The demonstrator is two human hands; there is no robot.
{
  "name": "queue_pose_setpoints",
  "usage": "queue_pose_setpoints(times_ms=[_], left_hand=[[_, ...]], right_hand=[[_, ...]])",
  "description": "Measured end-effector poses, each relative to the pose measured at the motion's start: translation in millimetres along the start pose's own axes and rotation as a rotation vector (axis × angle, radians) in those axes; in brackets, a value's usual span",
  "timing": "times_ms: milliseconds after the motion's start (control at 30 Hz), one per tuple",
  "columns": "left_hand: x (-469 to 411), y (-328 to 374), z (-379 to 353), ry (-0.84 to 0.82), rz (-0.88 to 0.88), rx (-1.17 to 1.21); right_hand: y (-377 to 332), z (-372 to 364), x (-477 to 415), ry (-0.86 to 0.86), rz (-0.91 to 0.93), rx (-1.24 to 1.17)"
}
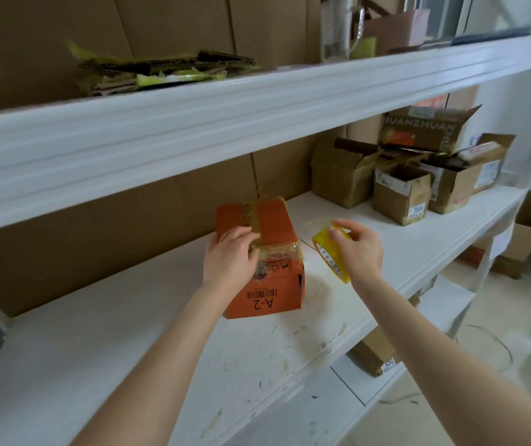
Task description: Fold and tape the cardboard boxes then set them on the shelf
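Observation:
An orange cardboard box marked "A-2" stands on the white middle shelf, its flaps folded down with tape across the top seam. My left hand lies on the box's top front edge, fingers pressing on the tape. To the right of the box, my right hand grips a yellow roll of clear tape held just above the shelf. A short strip of clear tape seems to run from the roll toward the box.
Several brown cardboard boxes, some with open flaps, crowd the back right of the same shelf. Flattened cardboard lies on the upper shelf. Another box sits on the shelf below. More boxes stand on the floor at right.

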State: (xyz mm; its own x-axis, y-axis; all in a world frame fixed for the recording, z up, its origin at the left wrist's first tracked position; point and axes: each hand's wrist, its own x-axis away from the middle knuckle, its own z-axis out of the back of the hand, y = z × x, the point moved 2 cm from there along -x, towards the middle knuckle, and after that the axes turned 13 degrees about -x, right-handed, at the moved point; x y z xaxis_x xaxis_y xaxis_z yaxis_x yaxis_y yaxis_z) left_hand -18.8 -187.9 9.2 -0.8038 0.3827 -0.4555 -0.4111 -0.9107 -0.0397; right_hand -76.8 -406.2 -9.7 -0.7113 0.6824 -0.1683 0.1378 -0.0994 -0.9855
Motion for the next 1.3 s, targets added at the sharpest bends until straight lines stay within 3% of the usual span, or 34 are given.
queue_pose_setpoints(times_ms=[100, 233, 367, 467, 567, 700, 767, 900, 967, 1100, 1200, 1300], left_hand=[[-12.8, 32.3, 28.7, 0.14, 0.005, 0.231], [-30.3, 69.1, 53.6, 0.094, -0.042, 0.344], [-40.4, 72.4, 61.5, 0.133, 0.077, 0.478], [-45.6, 68.4, 66.2, 0.107, 0.152, 0.632], [-44.5, 59.7, 71.1, 0.068, 0.187, 0.665], [-30.3, 31.9, 71.2, -0.003, 0.294, 0.88], [-17.9, 22.0, 70.3, -0.012, 0.313, 0.876], [4.0, 2.5, 65.1, 0.017, 0.444, 0.937], [12.4, -6.7, 62.7, 0.038, 0.482, 0.92], [29.2, -23.2, 57.7, 0.101, 0.537, 0.886], [38.2, -29.2, 54.1, 0.119, 0.532, 0.854], [45.7, -41.7, 51.4, 0.175, 0.576, 0.831]], right_hand=[[-15.1, 2.1, 5.9, -0.019, 0.11, 0.117], [-36.9, 3.6, 18.6, -0.048, 0.277, 0.203], [-52.3, 9.9, 20.2, -0.199, 0.337, 0.205], [-56.1, 20.2, 13.7, -0.381, 0.14, 0.027], [-50.7, 29.7, 15.7, -0.689, -0.086, -0.156], [-52.2, 40.2, 19.1, -0.916, -0.082, -0.191], [-62.8, 41.1, 17.9, -0.892, 0.016, -0.045], [-72.1, 35.1, 16.1, -0.74, 0.342, 0.475], [-71.0, 35.1, 16.9, -0.746, 0.341, 0.529], [-71.1, 40.7, 22.1, -0.897, 0.205, 0.372], [-70.2, 37.2, 20.1, -0.911, 0.273, 0.404], [-67.6, 34.3, 14.3, -0.801, 0.401, 0.622]])
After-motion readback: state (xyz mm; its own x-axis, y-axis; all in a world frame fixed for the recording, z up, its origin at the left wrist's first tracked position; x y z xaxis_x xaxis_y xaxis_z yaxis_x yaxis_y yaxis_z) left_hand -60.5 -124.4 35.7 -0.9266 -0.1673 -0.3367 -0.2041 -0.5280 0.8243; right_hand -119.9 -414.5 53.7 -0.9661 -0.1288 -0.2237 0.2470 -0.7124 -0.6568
